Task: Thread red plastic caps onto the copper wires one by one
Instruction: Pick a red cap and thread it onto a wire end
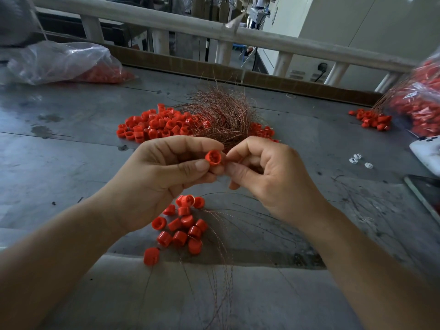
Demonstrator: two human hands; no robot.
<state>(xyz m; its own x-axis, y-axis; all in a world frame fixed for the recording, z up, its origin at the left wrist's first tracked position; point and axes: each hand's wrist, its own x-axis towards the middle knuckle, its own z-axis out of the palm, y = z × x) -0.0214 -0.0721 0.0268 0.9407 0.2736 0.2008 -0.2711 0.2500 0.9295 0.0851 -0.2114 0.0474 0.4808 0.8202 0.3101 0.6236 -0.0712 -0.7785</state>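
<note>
Nearest, a cluster of capped wires (183, 225) is laid on the grey table (71, 151), with strands trailing toward the near edge. Above it, one red cap (213, 157) is pinched by the left hand (164, 177). The right hand (271, 172) is curled, its tips pinched just beside the cap; whether a wire is held cannot be told. Farther back, the loose cap pile (150, 126) is overlapped by the copper wire bundle (221, 113).

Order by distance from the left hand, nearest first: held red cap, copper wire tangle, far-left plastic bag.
1. Red cap, pinched in the left hand.
2. Copper wire tangle, lying just beyond it.
3. Plastic bag, far back left.
</note>
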